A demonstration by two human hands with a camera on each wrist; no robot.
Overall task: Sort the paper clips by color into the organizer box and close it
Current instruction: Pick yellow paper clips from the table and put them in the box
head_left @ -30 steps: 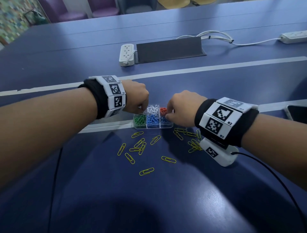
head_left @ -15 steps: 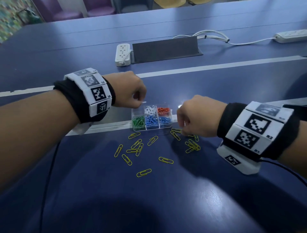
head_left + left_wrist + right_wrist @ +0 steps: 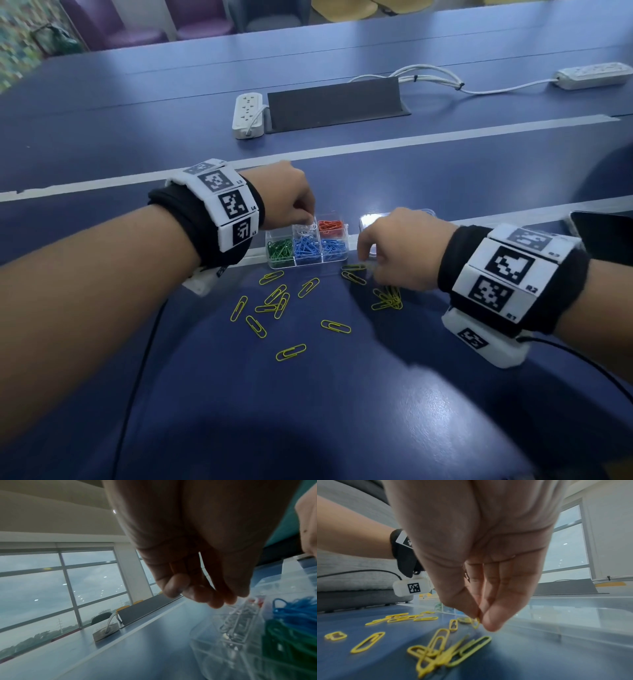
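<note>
Right hand [image 3: 481, 555] pinches one yellow clip [image 3: 475, 622] off the table [image 3: 342, 411], just beside the box [image 3: 306, 245]. Left hand [image 3: 284, 197], fingers [image 3: 214, 599] bunched, hovers over the white clips [image 3: 305, 229]; whether it holds one is unclear. Best lift the yellow clip clear of its neighbours.

Blue table [image 3: 342, 394], purple chairs [image 3: 137, 31], big windows [image 3: 51, 588] (overcast).
</note>
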